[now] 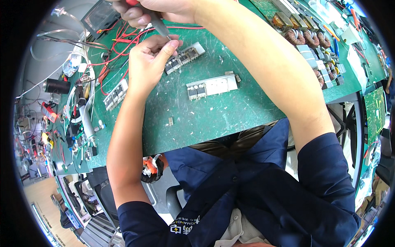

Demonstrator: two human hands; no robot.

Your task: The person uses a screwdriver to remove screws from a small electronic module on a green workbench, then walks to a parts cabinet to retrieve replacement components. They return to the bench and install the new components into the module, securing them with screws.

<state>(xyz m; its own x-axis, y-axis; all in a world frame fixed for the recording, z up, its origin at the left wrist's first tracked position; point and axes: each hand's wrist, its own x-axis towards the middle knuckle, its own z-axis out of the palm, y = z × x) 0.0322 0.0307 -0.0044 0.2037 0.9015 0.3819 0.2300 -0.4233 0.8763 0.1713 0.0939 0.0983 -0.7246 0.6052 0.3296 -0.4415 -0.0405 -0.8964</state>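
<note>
Two bare hands were together over a green table [255, 101], as seen from the head. The right hand [175, 10] was closed on a grey screwdriver [158, 24] with a red end, its fingers [131, 14] wrapped tightly about the grip. The left hand [148, 64] was at the tool's tip, thumb and forefinger close together; whether they pinched anything could not be told, since the fingertips hid it.

Principal relation: the near metal strip [186, 57], set with dark blocks, lay just to the right of the left fingers and a little toward the body, partly covered by them at its left. Its long axis rose from lower left to upper right; the screwdriver slanted from upper left to lower right, so that the two lines crossed, with the tip beside the left thumb. The left hand was the nearer to this strip.

Other items, placed from the left fingers: a second strip [218, 85], with blocks at its left end, lay rightward and nearer the body; a third strip [115, 96] lay to the left, beside the left forearm [128, 136]; a small pale piece [171, 121] lay bodyward, well apart; copper coils [295, 36] stood far right, beyond the right forearm [251, 49].
</note>
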